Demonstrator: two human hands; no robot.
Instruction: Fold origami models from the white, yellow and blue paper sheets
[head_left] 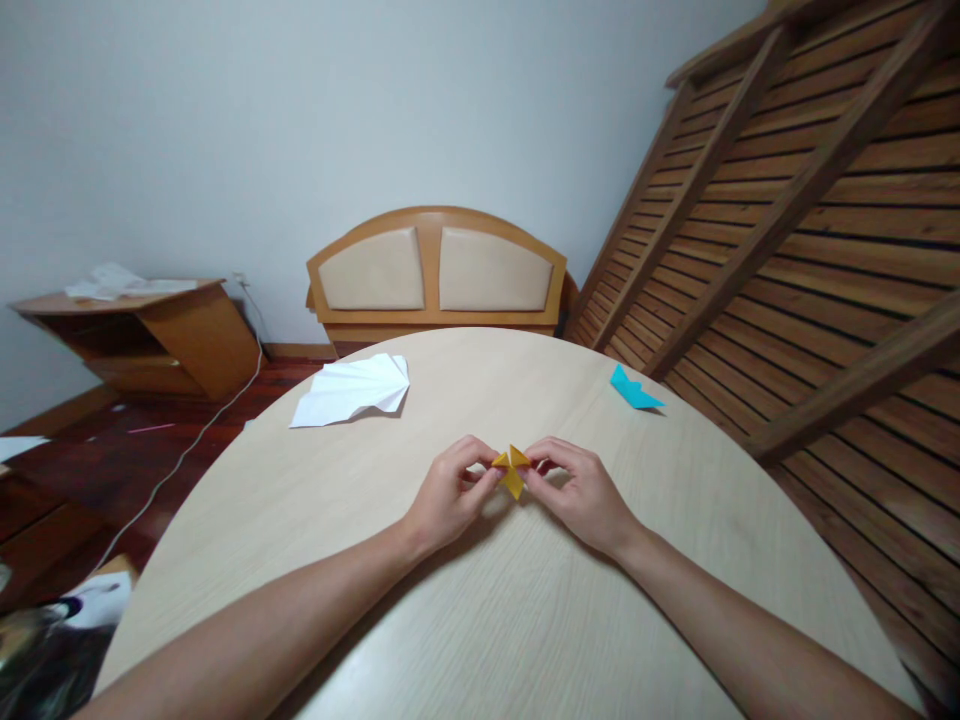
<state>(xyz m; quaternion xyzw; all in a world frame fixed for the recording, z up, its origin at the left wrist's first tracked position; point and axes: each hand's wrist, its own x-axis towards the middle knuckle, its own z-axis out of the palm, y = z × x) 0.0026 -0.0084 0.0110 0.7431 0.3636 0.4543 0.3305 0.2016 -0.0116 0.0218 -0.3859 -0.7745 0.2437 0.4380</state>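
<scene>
A small yellow origami piece (513, 482) is held up between my two hands, just above the pale round table (525, 630). Its folded points spread upward and downward. My left hand (456, 490) pinches its left side between thumb and fingers. On the opposite side, my right hand (576, 488) grips it the same way. The fingertips cover parts of the folds. Beyond my right hand lies a blue folded paper boat (634, 390). A white creased paper fan (354, 388) rests on the table past my left hand.
A wooden headboard (433, 240) with cream panels stands behind the table. Slatted wood (817, 200) leans along the right. On the left, a low cabinet (187, 335) carries papers, and a white cable (184, 455) runs across the dark floor.
</scene>
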